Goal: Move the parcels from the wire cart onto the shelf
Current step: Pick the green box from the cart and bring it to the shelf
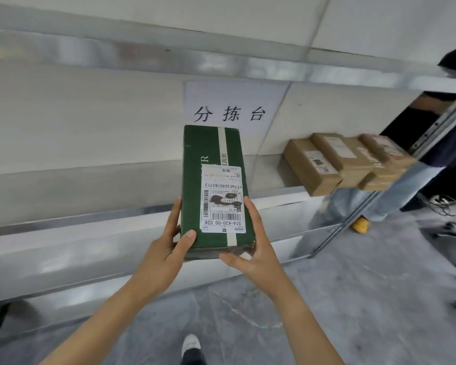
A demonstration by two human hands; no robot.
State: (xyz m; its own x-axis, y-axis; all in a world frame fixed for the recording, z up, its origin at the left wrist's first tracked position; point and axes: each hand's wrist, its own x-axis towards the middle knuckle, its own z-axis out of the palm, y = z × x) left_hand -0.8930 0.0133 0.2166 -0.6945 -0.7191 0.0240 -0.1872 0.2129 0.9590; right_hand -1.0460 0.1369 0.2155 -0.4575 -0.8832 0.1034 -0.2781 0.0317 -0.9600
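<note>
fingers [187, 239] of both hands are clamped on the near end of the green box [211, 164]: the left hand [166, 251] has its thumb on top at the near corner and its fingers along the left side, while the right hand [256, 248] has fingers up the right side and its thumb across the near end face. the box lies lengthwise, label [223, 198] up, with its far end over the shelf [77, 191] and its near end past the front lip; whether the bottom already touches the board i cannot tell. to do this step well, i judge it best to keep the box level, lower the far end onto the board, then slide it straight back toward the wall [90, 114] until no part overhangs, leaving the label up, and to let go only once the board carries the weight. bare board lies to both sides of the box. as for what holds what: the shelf carries three brown parcels [311, 167] at its right end, packed side by side and touching, well apart from the box and close to the post [374, 204]. the box is closed and taped, so its contents are hidden. the cart is not in view.
</note>
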